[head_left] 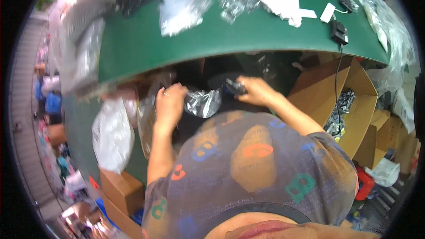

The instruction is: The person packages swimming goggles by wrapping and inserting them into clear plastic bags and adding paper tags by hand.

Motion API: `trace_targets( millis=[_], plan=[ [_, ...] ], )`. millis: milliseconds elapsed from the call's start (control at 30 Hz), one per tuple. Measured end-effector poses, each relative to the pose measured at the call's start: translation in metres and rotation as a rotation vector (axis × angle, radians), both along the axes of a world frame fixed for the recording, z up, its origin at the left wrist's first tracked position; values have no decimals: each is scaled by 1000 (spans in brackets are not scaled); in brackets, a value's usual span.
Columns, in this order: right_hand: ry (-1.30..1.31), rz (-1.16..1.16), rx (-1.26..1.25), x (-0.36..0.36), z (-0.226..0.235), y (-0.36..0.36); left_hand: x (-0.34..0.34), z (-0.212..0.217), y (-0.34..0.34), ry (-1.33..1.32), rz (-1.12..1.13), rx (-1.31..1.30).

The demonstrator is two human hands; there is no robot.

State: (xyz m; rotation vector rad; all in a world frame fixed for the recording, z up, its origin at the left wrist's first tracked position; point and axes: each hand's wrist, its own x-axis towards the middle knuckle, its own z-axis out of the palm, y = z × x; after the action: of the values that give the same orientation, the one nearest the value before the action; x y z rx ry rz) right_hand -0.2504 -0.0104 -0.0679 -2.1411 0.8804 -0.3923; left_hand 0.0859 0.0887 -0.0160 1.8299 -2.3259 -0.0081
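Patterned shirt (252,159) foremost; beyond it, a clear bag (202,103) held just off the desk's (265,40) near edge.
The left hand (169,104) pinches the bag's left end; the right hand (256,91) is clamped on a black item (234,87) at its other end. A carton (316,84) sits by the near right corner, a black plug (339,33) on top.

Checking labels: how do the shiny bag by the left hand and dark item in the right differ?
The bag is silvery and crinkled; the item is mostly black. The bag looks larger than the item. The bag is by the left hand, the item in the right hand. Both look blurred.
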Motion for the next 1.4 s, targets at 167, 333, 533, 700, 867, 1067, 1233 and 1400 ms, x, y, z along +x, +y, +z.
trace_targets(
  millis=[167, 333, 533, 700, 867, 1067, 1233, 1400],
  plan=[
    [-13, -103, 105, 4, 10, 13, 16, 41, 40, 446, 253, -240],
    [-234, -60, 201, 50, 51, 33, 0, 14, 68, 784, 346, -198],
    [-301, 145, 0, 105, 72, 41, -29, -6, 58, 1204, 297, -14],
    [-342, 88, 176, 115, 60, 32, -30, -14, 55, 1418, 314, 102],
    [-344, 67, 153, 112, 53, 32, -23, -25, 59, 1464, 337, 329],
    [-347, 73, 143, 112, 46, 34, -33, -25, 57, 1641, 366, 393],
    [-325, 61, 107, 111, 46, 33, -35, -30, 55, 1631, 369, 315],
    [-403, -95, 130, 104, 57, 32, -34, -25, 55, 1368, 471, 86]
  ],
)
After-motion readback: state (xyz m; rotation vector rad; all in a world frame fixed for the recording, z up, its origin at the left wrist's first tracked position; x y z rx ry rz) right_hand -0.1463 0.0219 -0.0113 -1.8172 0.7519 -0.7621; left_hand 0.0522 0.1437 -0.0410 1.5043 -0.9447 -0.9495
